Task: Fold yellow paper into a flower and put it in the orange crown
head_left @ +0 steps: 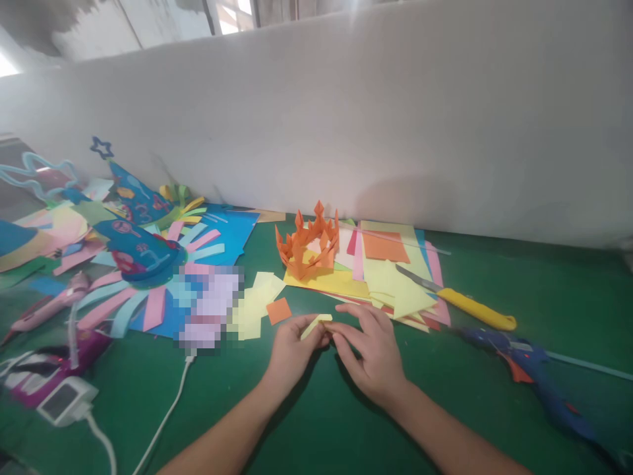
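— What lay on the green bench (544, 310)?
— A stack of coloured paper (395, 280) at one o'clock from the hands, and an orange paper crown (309, 245) at twelve.
— And the hands?
— The left hand (291, 349) and the right hand (373, 356) met, each pinching an end of the yellow paper piece (315, 324).
— Its axis?
— It ran from eight to two o'clock, with the far end toward two.

Coloured paper (390, 280) on green table (554, 284)
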`<state>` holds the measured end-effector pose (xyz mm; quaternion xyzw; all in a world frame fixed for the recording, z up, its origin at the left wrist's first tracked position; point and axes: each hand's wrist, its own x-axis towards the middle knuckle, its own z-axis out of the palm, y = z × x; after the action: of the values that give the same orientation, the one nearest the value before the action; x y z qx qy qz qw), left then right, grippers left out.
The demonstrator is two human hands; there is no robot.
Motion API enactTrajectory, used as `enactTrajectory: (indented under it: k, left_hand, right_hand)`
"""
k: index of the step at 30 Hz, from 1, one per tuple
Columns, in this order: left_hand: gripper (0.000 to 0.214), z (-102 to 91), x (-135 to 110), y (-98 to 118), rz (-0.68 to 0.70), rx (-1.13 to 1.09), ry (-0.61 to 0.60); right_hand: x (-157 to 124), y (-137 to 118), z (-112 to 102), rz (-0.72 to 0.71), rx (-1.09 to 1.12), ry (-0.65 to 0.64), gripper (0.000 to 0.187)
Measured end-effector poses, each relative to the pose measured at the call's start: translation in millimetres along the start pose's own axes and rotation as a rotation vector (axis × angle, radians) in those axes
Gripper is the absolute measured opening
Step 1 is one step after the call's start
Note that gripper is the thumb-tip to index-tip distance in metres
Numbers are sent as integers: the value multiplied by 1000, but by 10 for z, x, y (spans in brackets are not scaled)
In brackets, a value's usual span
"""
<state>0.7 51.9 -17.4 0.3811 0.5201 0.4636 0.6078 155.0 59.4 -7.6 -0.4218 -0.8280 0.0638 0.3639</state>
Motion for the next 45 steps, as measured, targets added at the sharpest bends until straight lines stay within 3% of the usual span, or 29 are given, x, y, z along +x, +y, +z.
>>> enactTrajectory:
  k: [20,24,26,29,33,45]
  left_hand:
    - [33,-46,-6,95,-106,-263,-38]
    - [34,-42,3,104,-109,-227,-20]
    - [35,-33,7,103,-103,-209,-4]
    - [38,-17,7,91,-71,-193,-6]
    - [34,-1,1,77,-43,-173,-9]
    - [27,-3,-27,102,6,-30,-64]
  right_hand:
    - [2,-3,0,-34,14,-13,26]
    - [-27,21,35,-7,156,97,26]
    - [-32,39,73,96,275,181,28]
    - [-15,62,122,201,357,104,28]
    - [14,68,132,187,404,-17,11]
    - [-9,93,133,152,374,-36,13]
